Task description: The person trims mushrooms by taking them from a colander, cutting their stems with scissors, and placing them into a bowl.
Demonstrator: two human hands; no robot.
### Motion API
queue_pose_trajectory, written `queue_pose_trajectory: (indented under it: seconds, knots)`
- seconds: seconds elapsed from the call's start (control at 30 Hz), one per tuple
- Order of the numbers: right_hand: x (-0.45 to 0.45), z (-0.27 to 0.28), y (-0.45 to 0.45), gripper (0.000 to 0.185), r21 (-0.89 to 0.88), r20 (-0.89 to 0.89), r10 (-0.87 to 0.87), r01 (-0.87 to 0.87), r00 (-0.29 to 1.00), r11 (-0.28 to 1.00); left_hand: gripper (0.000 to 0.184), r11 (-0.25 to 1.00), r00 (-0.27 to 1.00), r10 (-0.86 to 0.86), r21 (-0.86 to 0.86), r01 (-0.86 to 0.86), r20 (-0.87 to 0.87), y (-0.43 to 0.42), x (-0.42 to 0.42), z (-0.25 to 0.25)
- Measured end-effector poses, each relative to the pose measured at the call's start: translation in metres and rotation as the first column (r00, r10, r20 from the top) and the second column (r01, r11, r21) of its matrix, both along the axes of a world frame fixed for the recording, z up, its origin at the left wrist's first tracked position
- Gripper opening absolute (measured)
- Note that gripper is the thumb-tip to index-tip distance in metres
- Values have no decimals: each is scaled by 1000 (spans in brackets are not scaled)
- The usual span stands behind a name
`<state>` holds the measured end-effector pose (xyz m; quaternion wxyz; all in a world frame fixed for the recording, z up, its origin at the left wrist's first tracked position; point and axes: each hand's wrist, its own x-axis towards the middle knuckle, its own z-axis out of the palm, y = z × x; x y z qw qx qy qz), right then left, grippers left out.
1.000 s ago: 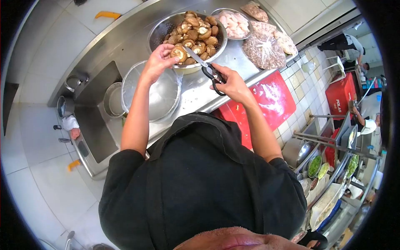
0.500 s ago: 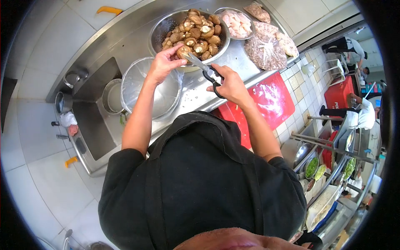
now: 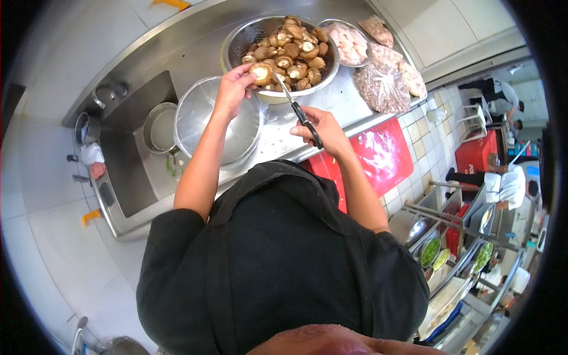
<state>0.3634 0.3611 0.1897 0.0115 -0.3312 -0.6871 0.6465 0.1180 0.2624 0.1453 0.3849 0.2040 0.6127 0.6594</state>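
Brown mushrooms (image 3: 296,50) with pale stems fill a perforated metal colander (image 3: 235,47). My left hand (image 3: 233,90) holds one mushroom (image 3: 260,74) at the colander's near left edge, its pale underside showing. In my right hand (image 3: 322,131) are black-handled scissors (image 3: 305,121), with the blades pointing up and left, their tips beside that mushroom. Below my left hand, partly behind the forearm, is a bowl lined with clear plastic (image 3: 198,121).
A bowl of pale pink meat (image 3: 349,44) and plastic bags of food (image 3: 381,86) stand right of the colander. At left, the sink (image 3: 133,160) holds a metal pot (image 3: 161,128). A red lid (image 3: 381,157) lies below the counter. People (image 3: 506,186) and a rack are at right.
My left hand has turned the mushroom so its underside shows. The scissors have swung more upright, and their blades look closer together. The whole view has shifted slightly.
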Motion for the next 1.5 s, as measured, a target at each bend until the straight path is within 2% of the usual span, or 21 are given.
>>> queue_pose_trajectory:
  seconds: [0.1,0.2,0.33,0.37,0.5,0.77,0.93,1.03,1.1,1.13,1.23,1.3,1.4,1.5]
  knots:
    - [-3,-24,-11,98,46,-81,67,-63,994,997,41,992,993,113,50,-114,30,-16,-8,-4]
    - [-13,-29,-24,99,17,-105,115,-114,988,993,40,979,982,190,74,-189,5,-37,-11,-6]
    - [-31,-33,-35,97,-35,-34,244,-246,969,969,35,961,963,270,67,-269,2,-65,-4,-5]
    - [-35,-35,-41,103,-27,-61,248,-250,967,968,33,956,958,288,61,-287,5,-72,-2,-7]
    - [-48,-47,-54,102,-28,-68,307,-309,949,951,31,950,950,310,35,-311,29,-100,13,-21]
    - [-65,-46,-69,96,-25,80,405,-404,911,914,27,944,943,330,-2,-330,46,-129,35,-41]
    - [-65,-48,-75,90,-23,114,385,-385,916,923,26,931,923,364,-59,-359,129,-135,34,-56]
    - [-66,-42,-69,92,-213,231,409,-364,883,907,28,928,896,371,-121,-352,245,-139,29,-51]
    - [-64,-38,-67,93,-202,238,412,-370,879,907,32,941,880,339,-133,-312,333,-144,23,-50]
    - [-63,-37,-67,94,-197,240,412,-371,879,907,32,945,897,327,-100,-312,296,-147,19,-57]
    - [-58,-60,-64,97,-10,165,447,-452,879,892,31,948,931,315,-27,-316,186,-152,12,-75]
    - [-56,-66,-62,99,-36,162,481,-482,861,875,29,938,931,346,-11,-347,115,-153,10,-76]
    - [-58,-69,-65,101,-3,116,520,-523,846,852,26,910,909,411,-95,-404,72,-152,16,-64]
    - [-65,-62,-70,102,12,117,528,-533,841,846,30,932,936,345,-138,-334,65,-153,23,-50]
